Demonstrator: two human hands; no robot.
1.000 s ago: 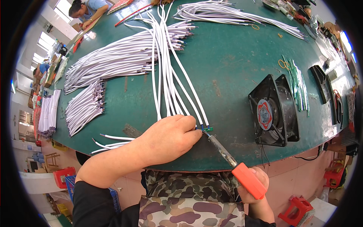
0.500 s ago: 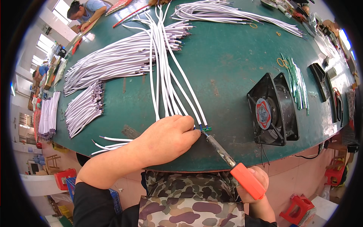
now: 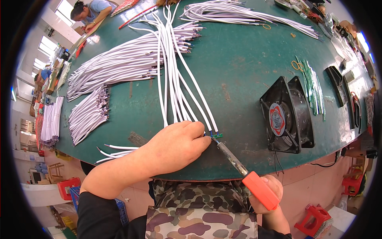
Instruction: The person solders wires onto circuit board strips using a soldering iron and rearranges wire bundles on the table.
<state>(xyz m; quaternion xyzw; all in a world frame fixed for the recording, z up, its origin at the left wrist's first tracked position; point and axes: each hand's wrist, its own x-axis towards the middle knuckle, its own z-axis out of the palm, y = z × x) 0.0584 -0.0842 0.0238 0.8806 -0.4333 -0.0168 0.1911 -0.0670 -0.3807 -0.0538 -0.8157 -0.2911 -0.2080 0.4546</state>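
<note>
Orange-handled soldering iron [image 3: 232,158] gripped, the right hand [image 3: 274,186] sits past the near edge of the table [image 3: 238,107]; the shaft slants forward-left to a small green circuit board [image 3: 218,136] lying long axis along that edge. Nearer is the left hand [image 3: 181,141], fingers bunched at the board's left end, whether pinching it or white wires [image 3: 171,71] hidden.

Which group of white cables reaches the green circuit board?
The loose middle bunch, crossing the big pile: two of its cables reach the board beside the left hand; the other groups don't.
</note>
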